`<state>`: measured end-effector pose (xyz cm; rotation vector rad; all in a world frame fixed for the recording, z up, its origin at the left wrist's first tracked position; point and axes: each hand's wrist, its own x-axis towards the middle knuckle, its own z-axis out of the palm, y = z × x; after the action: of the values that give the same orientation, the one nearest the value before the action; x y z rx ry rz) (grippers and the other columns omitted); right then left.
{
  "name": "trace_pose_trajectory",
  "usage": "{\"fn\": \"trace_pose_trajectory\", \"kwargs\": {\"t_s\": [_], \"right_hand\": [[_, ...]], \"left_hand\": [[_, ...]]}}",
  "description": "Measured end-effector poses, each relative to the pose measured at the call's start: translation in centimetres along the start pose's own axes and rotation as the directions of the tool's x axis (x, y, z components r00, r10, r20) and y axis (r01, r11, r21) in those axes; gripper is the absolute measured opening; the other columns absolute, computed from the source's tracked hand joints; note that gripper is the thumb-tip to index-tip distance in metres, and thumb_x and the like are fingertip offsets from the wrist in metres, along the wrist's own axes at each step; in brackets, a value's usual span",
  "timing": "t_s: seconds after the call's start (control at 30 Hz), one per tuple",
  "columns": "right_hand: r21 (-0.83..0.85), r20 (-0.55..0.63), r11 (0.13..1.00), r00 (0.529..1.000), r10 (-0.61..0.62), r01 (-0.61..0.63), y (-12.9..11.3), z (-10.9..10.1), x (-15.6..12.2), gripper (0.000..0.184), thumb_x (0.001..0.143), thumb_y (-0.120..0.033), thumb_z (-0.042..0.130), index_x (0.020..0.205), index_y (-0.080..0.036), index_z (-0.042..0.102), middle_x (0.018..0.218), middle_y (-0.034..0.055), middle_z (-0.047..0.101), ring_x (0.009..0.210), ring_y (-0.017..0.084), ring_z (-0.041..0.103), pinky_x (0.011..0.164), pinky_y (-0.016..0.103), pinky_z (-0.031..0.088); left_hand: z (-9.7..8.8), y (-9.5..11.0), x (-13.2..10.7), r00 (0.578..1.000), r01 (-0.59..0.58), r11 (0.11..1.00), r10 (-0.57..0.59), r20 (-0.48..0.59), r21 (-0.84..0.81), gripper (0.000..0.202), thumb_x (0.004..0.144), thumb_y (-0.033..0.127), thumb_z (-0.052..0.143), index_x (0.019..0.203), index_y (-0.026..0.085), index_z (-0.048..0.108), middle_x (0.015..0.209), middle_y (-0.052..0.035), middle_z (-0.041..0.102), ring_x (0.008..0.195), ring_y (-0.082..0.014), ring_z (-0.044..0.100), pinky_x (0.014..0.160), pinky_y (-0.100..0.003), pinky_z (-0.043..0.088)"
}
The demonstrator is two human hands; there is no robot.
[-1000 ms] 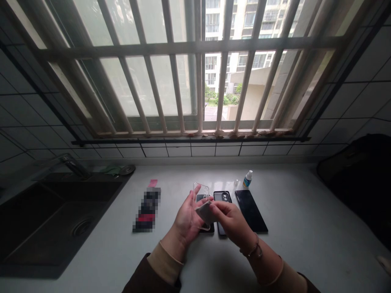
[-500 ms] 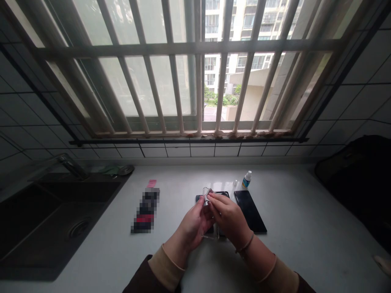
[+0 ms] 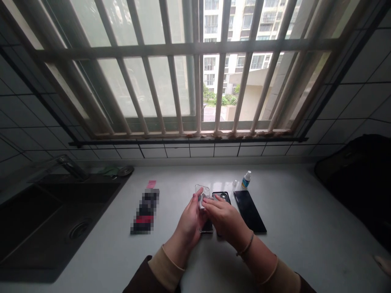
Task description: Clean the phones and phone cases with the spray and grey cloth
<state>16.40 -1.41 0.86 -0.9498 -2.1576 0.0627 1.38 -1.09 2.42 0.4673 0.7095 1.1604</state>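
My left hand (image 3: 190, 221) is closed around the left edge of a clear phone case (image 3: 198, 187), which stands tilted over the counter. Against the case's inner side, my right hand (image 3: 224, 215) presses a small whitish wipe (image 3: 202, 202) with its fingers together. My palms hide much of the case and most of the wipe. Below the right hand lies a dark phone case with a camera cutout (image 3: 225, 196), partly covered. A black phone (image 3: 250, 211) rests flat just to the right. Something dark shows beneath the clear case, but I cannot tell what.
Behind the phone stands a small white-topped bottle (image 3: 246, 179), with a white cap (image 3: 234, 183) beside it. On the left are a pink slip (image 3: 151, 184) and a blurred-out dark item (image 3: 145, 211). A sink (image 3: 61, 228) fills the far left; a black bag (image 3: 360, 183) sits right.
The clear case has shifted slightly left and turned in my left hand. My right hand has moved left with it, uncovering more of the dark case.
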Motion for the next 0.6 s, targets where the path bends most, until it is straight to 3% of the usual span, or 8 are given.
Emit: {"fn": "trace_pose_trajectory", "kwargs": {"t_s": [0.23,0.37,0.47,0.6], "right_hand": [[0.078,0.065,0.993,0.993,-0.099,0.094,-0.5,-0.2,0.1,0.023,0.101,-0.009,0.059,0.116,-0.021,0.071,0.12,0.0093,0.08,0.11,0.022,0.077,0.109,0.044,0.055],[0.113,0.095,0.989,0.99,-0.103,0.092,-1.1,-0.3,0.1,0.018,0.104,-0.012,0.058,0.11,-0.022,0.072,0.111,0.0075,0.082,0.101,0.02,0.078,0.103,0.039,0.057],[0.125,0.123,0.992,0.991,-0.048,0.033,-1.9,-0.7,0.1,0.02,0.106,-0.016,0.054,0.106,-0.022,0.073,0.103,0.0071,0.082,0.096,0.021,0.078,0.096,0.036,0.058],[0.164,0.17,0.98,0.982,0.08,-0.108,-2.8,-1.3,0.1,0.024,0.108,-0.024,0.053,0.099,-0.021,0.074,0.093,0.0063,0.08,0.083,0.019,0.075,0.076,0.028,0.057]], "left_hand": [[-1.1,0.5,0.4,0.997,-0.008,0.996,0.014,-0.076,0.085,0.059,0.104,0.058,0.051,0.155,0.029,0.048,0.131,-0.0172,0.069,0.115,-0.0279,0.072,0.09,-0.038,0.061],[-1.4,0.9,0.8,0.995,-0.033,0.999,0.037,-0.088,0.043,0.06,0.104,0.06,0.049,0.156,0.03,0.045,0.135,-0.0181,0.067,0.125,-0.029,0.068,0.099,-0.043,0.059],[-1.5,1.1,1.1,0.992,-0.07,0.998,0.068,-0.107,-0.007,0.058,0.105,0.058,0.048,0.155,0.028,0.045,0.134,-0.0187,0.067,0.125,-0.0272,0.069,0.108,-0.045,0.055],[-1.3,1.3,1.3,0.983,-0.098,0.994,0.089,-0.162,-0.05,0.056,0.107,0.055,0.046,0.154,0.026,0.043,0.13,-0.0202,0.068,0.12,-0.0261,0.071,0.108,-0.043,0.055]]}}
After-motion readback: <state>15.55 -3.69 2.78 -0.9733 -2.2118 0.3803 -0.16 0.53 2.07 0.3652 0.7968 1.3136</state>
